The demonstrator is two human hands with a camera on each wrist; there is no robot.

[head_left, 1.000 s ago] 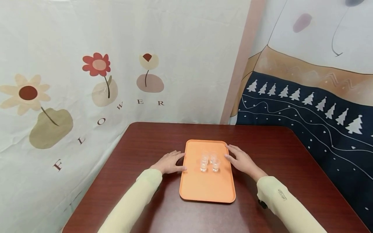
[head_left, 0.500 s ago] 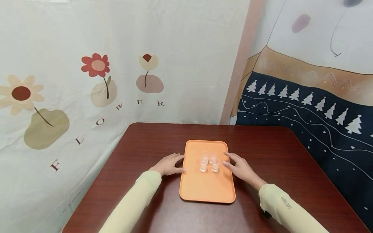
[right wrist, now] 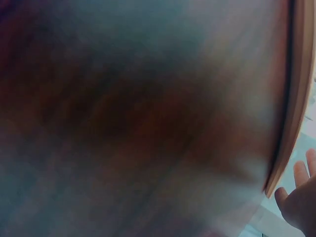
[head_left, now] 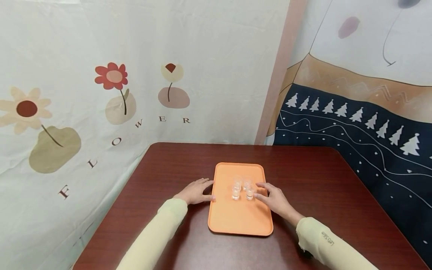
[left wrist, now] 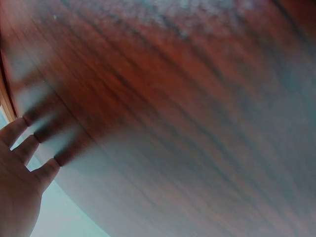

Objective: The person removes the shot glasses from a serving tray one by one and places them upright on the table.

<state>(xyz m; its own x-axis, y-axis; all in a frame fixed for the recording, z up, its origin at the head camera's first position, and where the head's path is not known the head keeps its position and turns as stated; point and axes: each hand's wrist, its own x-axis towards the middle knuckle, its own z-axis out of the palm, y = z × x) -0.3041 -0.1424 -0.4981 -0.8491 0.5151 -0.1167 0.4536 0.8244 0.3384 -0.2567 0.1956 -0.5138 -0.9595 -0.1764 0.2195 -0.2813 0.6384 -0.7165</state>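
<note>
An orange tray (head_left: 239, 221) lies lengthwise on the table, with several small clear cups grouped near its middle. Two of these stand in the near row: a left cup (head_left: 235, 194) and a right cup (head_left: 249, 194). My left hand (head_left: 195, 192) is at the tray's left edge, thumb over the rim and fingers extended. Over the tray's right edge reaches my right hand (head_left: 277, 200), its thumb and index finger parted beside the near right cup; whether they touch it I cannot tell. In the right wrist view, that hand (right wrist: 300, 200) shows beside the tray rim (right wrist: 296, 94), without the cups.
A dark red-brown wooden table (head_left: 168, 165) carries the tray. Behind it hangs a pale cloth (head_left: 216, 56) printed with flowers, and a navy cloth (head_left: 317, 127) with white trees hangs at the right.
My right hand has shifted left and toward me, from the tray's right rim to beside the near right cup. The left hand, tray and cups have barely moved.
</note>
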